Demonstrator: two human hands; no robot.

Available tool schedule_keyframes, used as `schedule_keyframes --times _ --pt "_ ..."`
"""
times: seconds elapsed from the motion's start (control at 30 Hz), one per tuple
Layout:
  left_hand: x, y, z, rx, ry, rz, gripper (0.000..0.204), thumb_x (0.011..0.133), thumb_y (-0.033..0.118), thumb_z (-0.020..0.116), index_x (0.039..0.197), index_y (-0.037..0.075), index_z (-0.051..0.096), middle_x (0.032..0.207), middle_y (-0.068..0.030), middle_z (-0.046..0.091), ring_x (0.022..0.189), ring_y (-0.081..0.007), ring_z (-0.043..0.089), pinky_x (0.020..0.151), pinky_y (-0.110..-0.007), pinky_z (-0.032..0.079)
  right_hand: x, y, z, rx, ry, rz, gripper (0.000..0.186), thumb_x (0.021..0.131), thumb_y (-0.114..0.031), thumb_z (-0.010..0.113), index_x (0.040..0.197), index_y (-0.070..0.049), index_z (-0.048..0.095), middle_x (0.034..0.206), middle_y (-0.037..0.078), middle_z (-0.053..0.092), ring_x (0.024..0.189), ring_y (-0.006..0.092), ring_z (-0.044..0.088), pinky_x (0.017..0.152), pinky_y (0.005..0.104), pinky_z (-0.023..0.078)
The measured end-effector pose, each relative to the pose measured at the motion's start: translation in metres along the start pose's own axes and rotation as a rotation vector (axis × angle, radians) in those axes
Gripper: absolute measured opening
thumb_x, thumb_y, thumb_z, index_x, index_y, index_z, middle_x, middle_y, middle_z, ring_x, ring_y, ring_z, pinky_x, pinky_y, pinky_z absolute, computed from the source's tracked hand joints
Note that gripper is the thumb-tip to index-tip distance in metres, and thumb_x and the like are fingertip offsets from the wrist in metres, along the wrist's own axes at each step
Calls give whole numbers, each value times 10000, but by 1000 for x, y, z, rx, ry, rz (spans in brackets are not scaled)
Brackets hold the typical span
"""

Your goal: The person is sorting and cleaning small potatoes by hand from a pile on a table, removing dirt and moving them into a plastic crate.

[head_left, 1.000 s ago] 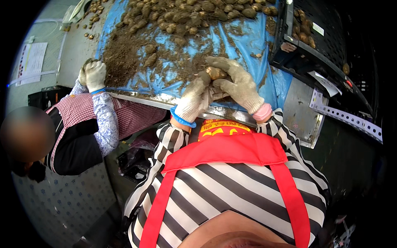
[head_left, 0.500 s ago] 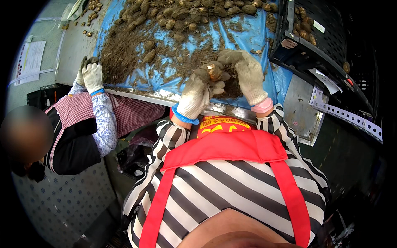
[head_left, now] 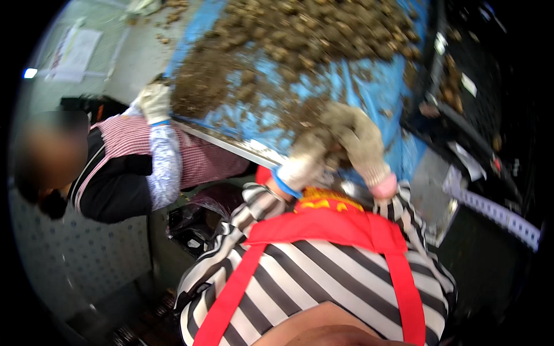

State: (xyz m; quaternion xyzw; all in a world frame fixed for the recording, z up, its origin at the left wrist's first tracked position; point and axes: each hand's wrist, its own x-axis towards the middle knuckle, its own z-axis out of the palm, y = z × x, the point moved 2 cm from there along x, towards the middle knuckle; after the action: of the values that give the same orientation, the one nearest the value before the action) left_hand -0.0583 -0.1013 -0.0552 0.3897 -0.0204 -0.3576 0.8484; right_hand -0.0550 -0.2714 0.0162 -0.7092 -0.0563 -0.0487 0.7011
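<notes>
Both my hands wear soiled white knit gloves and meet low over the near edge of the work table. My left hand (head_left: 309, 154), with a blue band at its wrist, is closed around a brown bulb (head_left: 336, 157), which is blurred and mostly hidden. My right hand (head_left: 360, 137), pink at the cuff, bends its fingers down beside the left one; what they grip cannot be made out. Beneath and ahead of them lies a blue plastic sheet (head_left: 381, 86) strewn with dark loose soil and root fibres (head_left: 202, 86). A large heap of brown, rooty bulbs (head_left: 323, 29) covers its far part.
A black plastic crate (head_left: 485, 104) with some bulbs stands at the right, near a perforated white strip (head_left: 499, 213). On the left, a co-worker's gloved hand (head_left: 154, 104) is at the table edge. A dark bin with a plastic bag (head_left: 210, 205) stands between us.
The view has swung, so the scene shifts and blurs. My hands have come closer together, and the bulb in my left hand, plainly visible before, is now mostly covered.
</notes>
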Motion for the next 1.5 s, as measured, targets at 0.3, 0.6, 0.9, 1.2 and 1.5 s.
schedule_keyframes --times 0.3,0.6,0.9,1.2,1.5 --pt "-1 43 14 337 122 -7 410 1056 376 544 1235 13 610 976 -77 685 797 -147 643 676 -256 507 -7 32 2 153 -37 69 183 936 -67 593 1022 31 721 1357 182 651 1180 252 640 987 344 504" --pt "24 107 -67 -119 125 101 272 1031 292 617 1175 62 589 1176 -93 603 949 -163 622 657 -249 529 -19 42 -30 -231 -174 303 237 927 -117 572 1047 -36 759 1042 113 764 974 266 710 858 353 542" --pt "44 321 -61 161 432 718 443 1067 342 542 1298 -36 553 1279 -292 626 1255 -391 600 1153 -555 452 -23 47 -24 -213 -151 339 324 970 -219 603 1222 -56 726 1145 157 735 1051 307 701 927 364 525" --pt "32 112 -64 257 190 360 543 957 472 709 1157 -31 663 1015 -156 729 844 -237 716 735 -368 625 16 61 -65 -377 67 253 347 992 -231 634 1300 -87 700 1076 138 759 903 224 714 774 322 560" --pt "-8 69 -90 282 322 267 442 1037 388 615 1195 -24 632 975 -133 698 703 -116 582 561 -216 468 93 76 -67 -583 181 143 412 989 -307 621 1361 -137 671 1314 137 689 1164 288 674 1024 368 505"
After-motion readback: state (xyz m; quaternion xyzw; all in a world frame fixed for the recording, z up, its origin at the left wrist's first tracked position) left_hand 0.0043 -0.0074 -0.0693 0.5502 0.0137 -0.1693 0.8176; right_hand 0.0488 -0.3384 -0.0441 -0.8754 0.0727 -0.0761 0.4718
